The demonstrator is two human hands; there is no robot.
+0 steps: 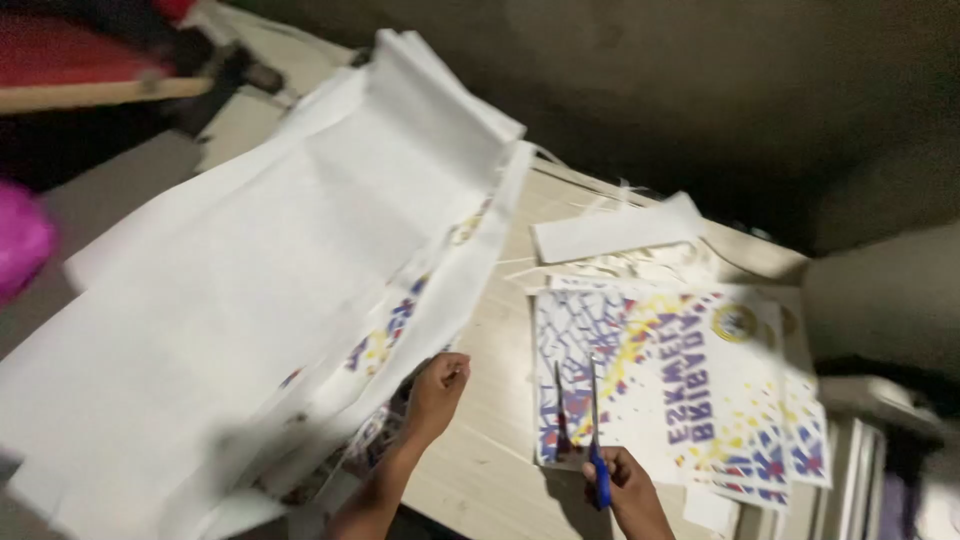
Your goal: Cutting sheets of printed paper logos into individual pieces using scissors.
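Head view is looking down on a pale wooden table (500, 400) in dim light. At far left, a blurred pink object (22, 240) is showing at the frame edge, and a red item with a wooden bar (90, 92) is lying at top left.

A large stack of long white sheets (250, 300) is covering the left half of the table, running diagonally from lower left to upper centre. Printed colour patches are showing along its right edge, where the sheets are overlapping and hiding the table beneath.

The left hand (437, 390) is gripping the lower right edge of the sheets, fingers curled shut and pinching the paper. The forearm is rising from the bottom edge.

A bare strip of table is separating the sheets from a stack of printed cards (690, 390) on the right, patterned in blue, yellow and red. White paper strips (615, 232) are lying above the cards, near the far table edge.

The right hand (630, 485) is holding blue-handled scissors (593, 440), fingers closed through the handles. The blades are standing parted, pointing away from the person and lying over the left edge of the cards.

At far right, a pale cabinet (880, 420) is standing beside the table.
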